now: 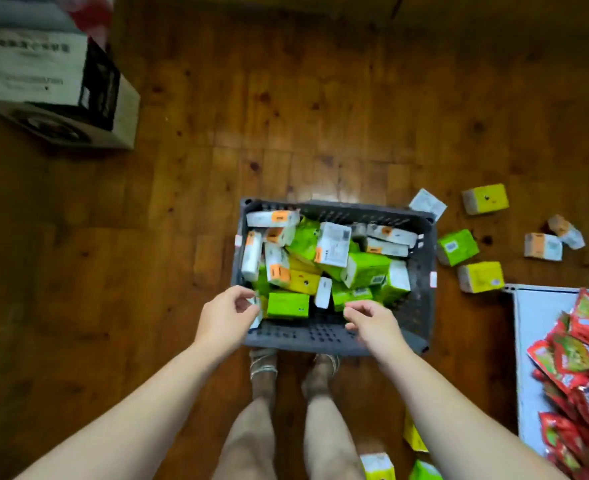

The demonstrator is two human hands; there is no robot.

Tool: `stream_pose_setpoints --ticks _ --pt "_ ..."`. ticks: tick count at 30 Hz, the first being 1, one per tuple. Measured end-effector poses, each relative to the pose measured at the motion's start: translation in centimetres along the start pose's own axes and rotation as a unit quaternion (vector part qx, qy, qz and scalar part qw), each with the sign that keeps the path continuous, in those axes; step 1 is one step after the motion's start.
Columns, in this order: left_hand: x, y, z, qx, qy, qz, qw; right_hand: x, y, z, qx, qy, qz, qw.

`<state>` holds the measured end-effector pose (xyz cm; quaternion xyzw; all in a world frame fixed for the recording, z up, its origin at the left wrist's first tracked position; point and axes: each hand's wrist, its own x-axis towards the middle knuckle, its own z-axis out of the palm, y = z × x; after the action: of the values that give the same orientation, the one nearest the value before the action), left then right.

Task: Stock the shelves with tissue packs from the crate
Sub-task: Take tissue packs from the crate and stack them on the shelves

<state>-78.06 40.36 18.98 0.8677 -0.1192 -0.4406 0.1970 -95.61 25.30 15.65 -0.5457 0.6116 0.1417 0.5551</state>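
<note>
Head view looks down on the dark crate (320, 336) on the wooden floor (182, 202), heaped with green, yellow and white tissue packs (288, 304). The left hand (229, 318) is at the crate's near-left corner with curled fingers; I cannot tell whether they pinch a pack. The right hand (372, 325) hangs over the near rim, fingers loosely curled, holding nothing.

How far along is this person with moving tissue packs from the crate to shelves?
Barely started, seemingly. The dark grey plastic crate is heaped with green, yellow and white tissue packs. The left hand and right hand reach over its near rim, neither clearly gripping a pack. Several loose packs lie on the wooden floor. No stocked tissue shelf shows.
</note>
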Motion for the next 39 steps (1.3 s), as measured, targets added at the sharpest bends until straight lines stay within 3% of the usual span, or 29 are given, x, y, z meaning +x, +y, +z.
stream_pose_setpoints --ticks 4,8,12,16,21,26,30,33,39 --pt "6.0 -4.4 6.8 -0.008 -0.038 -0.053 0.998 9.8 4.3 2.6 -0.033 -0.008 0.037 0.999" --pt "13.7 -4.3 13.6 -0.001 -0.087 -0.030 0.996 19.6 5.3 3.1 -0.032 0.023 0.015 0.999" --pt "21.6 -1.0 18.6 -0.099 -0.052 -0.018 0.994 28.3 4.0 2.8 -0.015 0.105 -0.030 0.994" --pt "26.2 1.5 22.5 -0.182 -0.028 -0.035 0.982 31.6 3.1 3.4 -0.066 0.117 -0.024 0.991" --pt "26.1 1.0 23.2 -0.255 -0.024 -0.069 0.964 30.7 3.3 3.8 -0.001 0.098 -0.021 0.995" --pt "22.3 2.7 20.3 -0.325 -0.086 -0.115 0.935 26.4 3.3 3.3 0.098 0.017 -0.001 0.995" --pt "18.7 5.7 16.4 -0.331 -0.187 -0.118 0.917 21.2 1.2 1.6 0.259 -0.069 0.053 0.962" --pt "15.5 8.8 13.1 -0.280 -0.279 -0.096 0.914 16.9 -1.3 -0.6 0.325 -0.075 0.057 0.941" --pt "9.0 14.5 6.7 -0.212 -0.247 -0.043 0.945 7.5 -6.2 -8.1 0.461 -0.014 0.029 0.887"
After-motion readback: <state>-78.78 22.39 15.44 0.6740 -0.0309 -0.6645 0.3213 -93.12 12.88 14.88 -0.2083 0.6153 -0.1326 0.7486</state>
